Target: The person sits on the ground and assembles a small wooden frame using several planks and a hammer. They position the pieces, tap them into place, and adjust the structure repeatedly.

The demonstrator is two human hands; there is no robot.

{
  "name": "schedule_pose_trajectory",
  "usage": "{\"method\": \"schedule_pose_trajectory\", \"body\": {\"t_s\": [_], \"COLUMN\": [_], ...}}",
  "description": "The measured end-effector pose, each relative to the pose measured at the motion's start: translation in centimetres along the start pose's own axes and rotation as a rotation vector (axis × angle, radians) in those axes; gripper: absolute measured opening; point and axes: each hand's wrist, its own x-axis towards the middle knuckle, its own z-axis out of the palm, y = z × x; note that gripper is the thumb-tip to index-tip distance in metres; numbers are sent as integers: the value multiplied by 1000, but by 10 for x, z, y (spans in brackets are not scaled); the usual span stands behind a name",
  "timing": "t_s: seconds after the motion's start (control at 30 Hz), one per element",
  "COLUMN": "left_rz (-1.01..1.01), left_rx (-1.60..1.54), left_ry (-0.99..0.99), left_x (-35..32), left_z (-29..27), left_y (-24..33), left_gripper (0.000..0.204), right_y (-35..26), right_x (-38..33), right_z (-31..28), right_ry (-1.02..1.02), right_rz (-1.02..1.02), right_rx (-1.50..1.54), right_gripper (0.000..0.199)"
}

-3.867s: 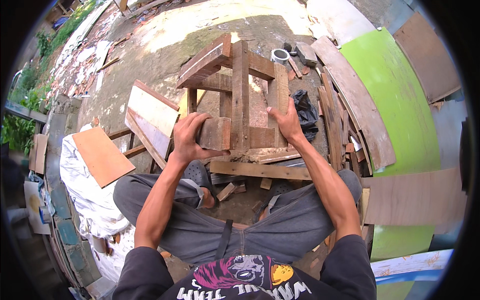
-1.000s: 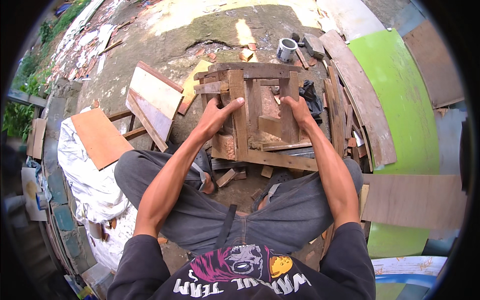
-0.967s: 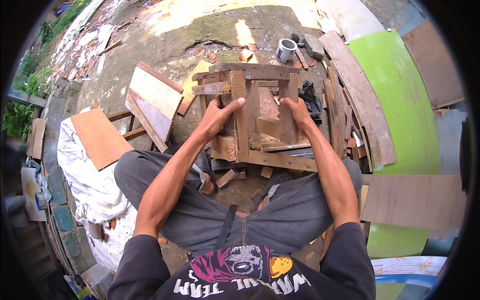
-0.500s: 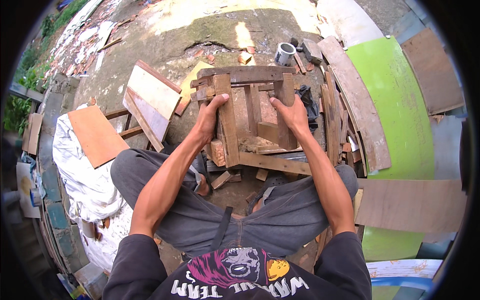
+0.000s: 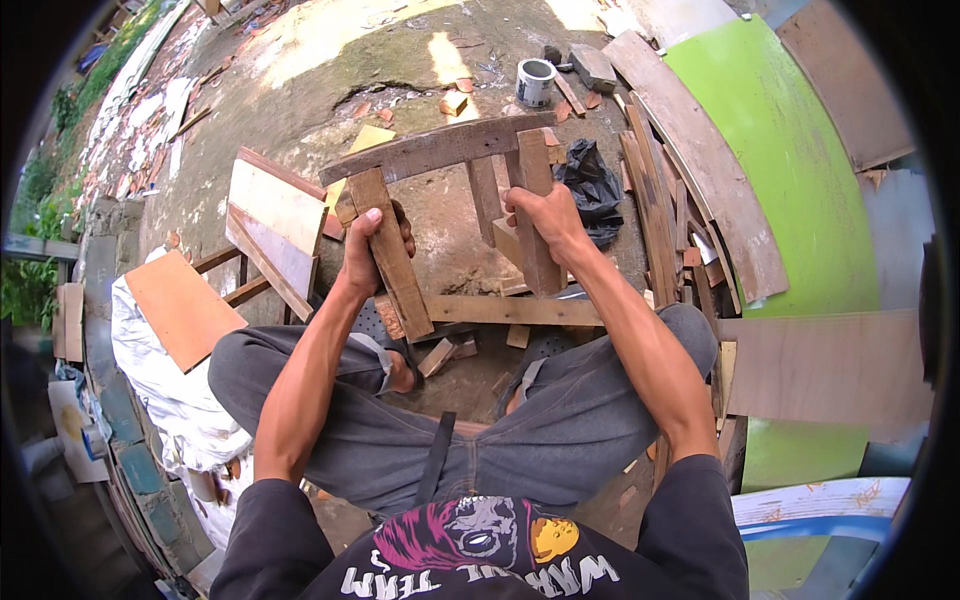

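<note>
Gripping wooden frame (image 5: 440, 150): left hand (image 5: 372, 245), right hand (image 5: 545, 215) each closing round one leg; small tin (image 5: 535, 82) beyond, contents probably unreadable.

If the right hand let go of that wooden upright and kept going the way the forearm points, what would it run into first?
Probably the wooden frame itself: the right hand points up-left toward its slats and top rail. Depth is hard to judge.

One wooden frame (image 5: 440, 150), one paint can (image 5: 535, 82), one black bag (image 5: 592, 185), two hands.
</note>
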Motion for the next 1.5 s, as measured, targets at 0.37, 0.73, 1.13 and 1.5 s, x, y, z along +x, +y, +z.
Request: {"method": "schedule_pose_trajectory", "body": {"t_s": [0.37,0.73,1.13,1.5], "left_rz": [81,-7,81,152], "left_rx": [40,239,230,359], "left_ry": [68,83,82,117], "left_x": [-3,-2,15,21], "left_z": [8,0,6,14], "left_y": [1,12,46,48], "left_gripper": [51,58,56,55], "right_y": [-13,-3,-39,-38], "right_x": [-9,5,5,2], "right_z": [12,2,18,13], "right_ry": [202,41,127,155], "right_rz": [-105,-245,-243,-222], "right_rx": [-96,-206,-216,-199], "right_gripper": [21,29,26,25]}}
